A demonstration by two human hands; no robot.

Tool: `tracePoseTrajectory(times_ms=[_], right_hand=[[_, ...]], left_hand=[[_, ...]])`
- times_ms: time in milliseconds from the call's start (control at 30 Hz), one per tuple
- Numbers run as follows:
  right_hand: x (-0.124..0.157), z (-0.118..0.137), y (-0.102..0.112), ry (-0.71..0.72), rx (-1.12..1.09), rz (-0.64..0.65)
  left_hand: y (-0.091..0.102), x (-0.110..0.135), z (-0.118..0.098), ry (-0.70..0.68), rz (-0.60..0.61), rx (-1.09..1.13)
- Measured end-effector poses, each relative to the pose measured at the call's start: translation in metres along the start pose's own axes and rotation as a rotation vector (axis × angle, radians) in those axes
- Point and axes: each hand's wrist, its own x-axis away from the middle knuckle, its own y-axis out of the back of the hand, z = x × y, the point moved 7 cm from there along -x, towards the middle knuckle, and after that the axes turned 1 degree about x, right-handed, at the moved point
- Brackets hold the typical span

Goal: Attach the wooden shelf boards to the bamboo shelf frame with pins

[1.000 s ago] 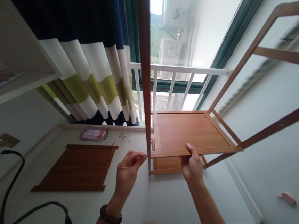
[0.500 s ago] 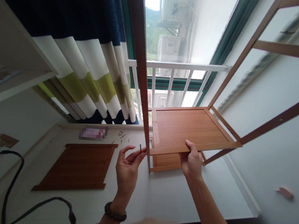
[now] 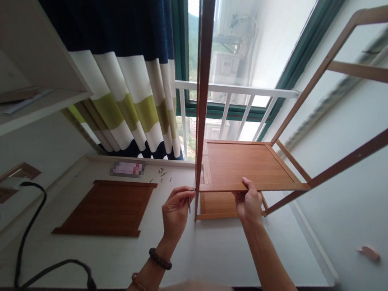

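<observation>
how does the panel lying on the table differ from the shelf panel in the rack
The loose panel lies flat on the table, touched by no hand; the shelf panel sits raised in the rack frame, its front edge gripped by the right hand. The loose panel looks darker, the shelf panel lighter. Both are wood-grain boards.

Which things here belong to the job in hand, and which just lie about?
In hand: left hand pinching a small screw; right hand gripping the shelf panel beside the frame post.
Lying about: loose board, spare screws, black cable.
</observation>
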Motion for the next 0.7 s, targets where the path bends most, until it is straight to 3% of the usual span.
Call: tracePoseTrajectory(times_ms=[333, 700], right_hand=[[-0.001, 0.0, 0.001, -0.006, 0.02, -0.004], [0.0, 0.0, 0.0, -0.004, 0.014, -0.02]], left_hand=[[0.006, 0.003, 0.013, 0.216, -0.003, 0.061], [0.004, -0.001, 0.0, 0.082, 0.034, 0.043]])
